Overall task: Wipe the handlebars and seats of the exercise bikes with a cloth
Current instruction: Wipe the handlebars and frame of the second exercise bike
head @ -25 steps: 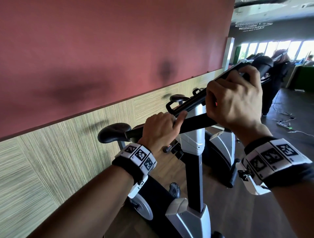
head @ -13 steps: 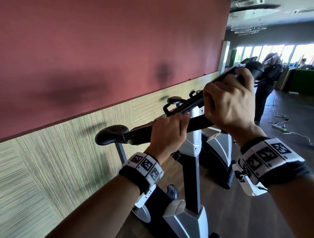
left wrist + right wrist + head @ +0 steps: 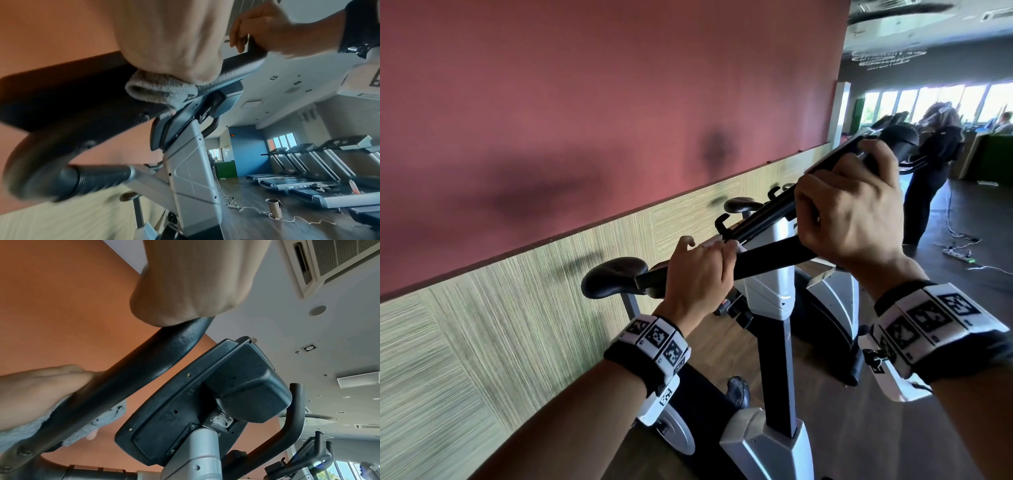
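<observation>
The exercise bike's black handlebar (image 3: 767,262) crosses the middle of the head view. My left hand (image 3: 700,274) grips its left part with a grey cloth (image 3: 156,91) wrapped between palm and bar; the cloth (image 3: 98,420) hangs out under the bar. My right hand (image 3: 849,219) grips the bar's right part bare, beside the console (image 3: 216,399). The bike's black seat (image 3: 616,277) sits beyond my left hand, untouched. From below, the left wrist view shows the right hand (image 3: 265,30) curled round the grip.
A red and wood-panelled wall (image 3: 551,137) runs close on the left. A second bike (image 3: 743,205) stands behind this one. A person (image 3: 935,164) stands far right near a power strip and cables (image 3: 959,253) on the floor. Treadmills (image 3: 318,170) line the room's other side.
My left hand with the cloth slid a little right along the bar, then back left. The right hand kept its grip. The view shifted slightly.
</observation>
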Available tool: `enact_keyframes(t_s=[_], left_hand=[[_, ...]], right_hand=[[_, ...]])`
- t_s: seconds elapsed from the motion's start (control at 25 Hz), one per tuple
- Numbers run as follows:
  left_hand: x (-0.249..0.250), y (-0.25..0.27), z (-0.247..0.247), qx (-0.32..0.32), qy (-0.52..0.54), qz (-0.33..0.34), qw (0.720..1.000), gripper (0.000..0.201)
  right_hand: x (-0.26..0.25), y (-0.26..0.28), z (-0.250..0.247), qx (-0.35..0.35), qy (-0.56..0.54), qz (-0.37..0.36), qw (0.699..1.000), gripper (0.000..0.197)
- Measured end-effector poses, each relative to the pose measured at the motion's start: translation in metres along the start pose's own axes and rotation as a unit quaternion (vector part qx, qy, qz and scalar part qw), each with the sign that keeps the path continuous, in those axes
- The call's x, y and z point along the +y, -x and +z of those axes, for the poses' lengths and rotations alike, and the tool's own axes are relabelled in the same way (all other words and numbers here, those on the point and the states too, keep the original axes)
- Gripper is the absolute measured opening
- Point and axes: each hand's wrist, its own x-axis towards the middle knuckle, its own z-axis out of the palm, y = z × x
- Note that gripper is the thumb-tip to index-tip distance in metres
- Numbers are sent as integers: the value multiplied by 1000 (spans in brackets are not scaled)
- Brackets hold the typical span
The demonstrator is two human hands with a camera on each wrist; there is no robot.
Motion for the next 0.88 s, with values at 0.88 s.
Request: enact_keyframes(t_s=[0.88], left_hand=[[11, 7, 4, 64, 151, -14, 986, 58]], right_hand=[[-1, 0, 2, 34, -42, 23, 998, 29]])
